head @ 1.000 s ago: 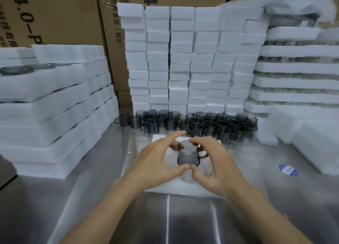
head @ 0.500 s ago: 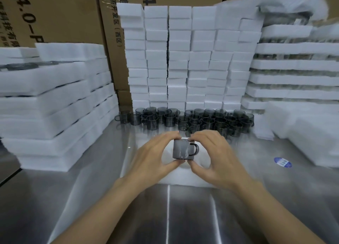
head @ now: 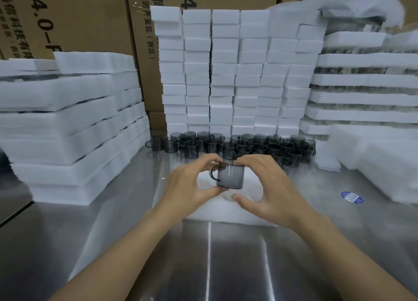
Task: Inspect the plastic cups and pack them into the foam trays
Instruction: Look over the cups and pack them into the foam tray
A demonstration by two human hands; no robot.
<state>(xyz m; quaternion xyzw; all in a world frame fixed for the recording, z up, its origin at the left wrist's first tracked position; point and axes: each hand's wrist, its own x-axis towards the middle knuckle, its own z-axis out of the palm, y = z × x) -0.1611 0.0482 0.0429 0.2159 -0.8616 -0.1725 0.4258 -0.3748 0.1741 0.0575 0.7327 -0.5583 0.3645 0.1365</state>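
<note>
A: Saw one small grey cup (head: 230,177) held up just above the foam tray (head: 214,212), not yet in any hole.

B: Held how?

A: Pinched by the left hand (head: 187,187), thumb under the bottom, fingers curled over the rim, handle turned to that side. Steadied by the right hand (head: 271,187) too, but loosely: half open, fingertips on the rim, thumb spread wide and off the cup.

B: Why so loose?

A: Most likely to turn the cup around and look through the clear wall for marks or cracks. Kept low over the foam tray, probably for a short, soft trip down into a hole.

B: And behind the foam tray?

A: Found a big crowd of waiting cups (head: 248,144), packed close, some touching, handles poking out every way. Easy to knock over with a fast reach.

B: Any room to move?

A: Plenty of bare shiny table (head: 135,255) in front of the foam tray, toward the body. Left of the foam tray, tall stacks of foam sheets (head: 67,131), well apart. Right of the foam tray, a blue sticker (head: 352,197) on the metal, then more foam piles. Far behind, past the crowd, a wall of small foam blocks (head: 226,74).

B: Free holes in the foam tray?

A: Could not count: mostly hidden under the hands, white on white, blurry. Made out maybe one round dip, just by the right thumb.
</note>
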